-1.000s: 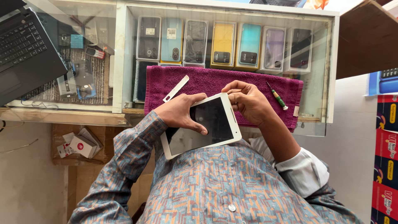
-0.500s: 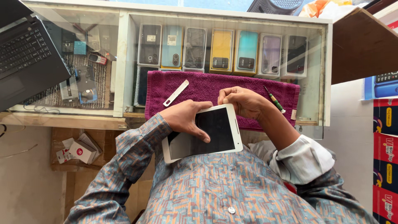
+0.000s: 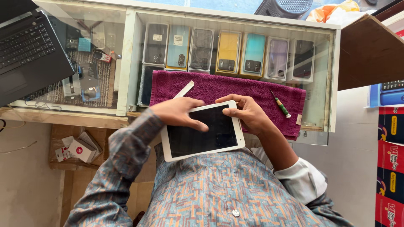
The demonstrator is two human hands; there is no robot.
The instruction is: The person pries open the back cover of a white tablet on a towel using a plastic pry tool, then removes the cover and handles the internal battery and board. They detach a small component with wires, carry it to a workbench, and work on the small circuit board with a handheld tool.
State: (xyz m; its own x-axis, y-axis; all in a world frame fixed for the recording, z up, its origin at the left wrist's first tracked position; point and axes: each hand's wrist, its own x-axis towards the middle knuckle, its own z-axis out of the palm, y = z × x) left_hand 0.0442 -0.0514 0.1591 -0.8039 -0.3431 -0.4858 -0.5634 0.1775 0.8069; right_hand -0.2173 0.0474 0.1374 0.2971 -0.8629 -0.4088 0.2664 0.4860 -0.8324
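Both hands on a white tablet [image 3: 202, 132], held against the chest at the edge of the glass counter [image 3: 130, 63].

The left hand [image 3: 179, 112] comes in from the left, forearm in a patterned sleeve angled up across the body, palm down over the tablet's upper left corner, fingers spread onto the dark screen. The right hand [image 3: 246, 112] clamps the upper right corner, thumb pressed on the screen's edge, fingers curled round behind, wrist bent and the cuff rolled back by the elbow. The tablet tilts slightly, its far edge over the purple towel [image 3: 235, 90] spread on the counter. On that towel lie a green-handled screwdriver [image 3: 280, 104], just right of the right hand, and a white flat tool [image 3: 184, 89] above the left hand. A laptop [image 3: 29, 50] sits far left.
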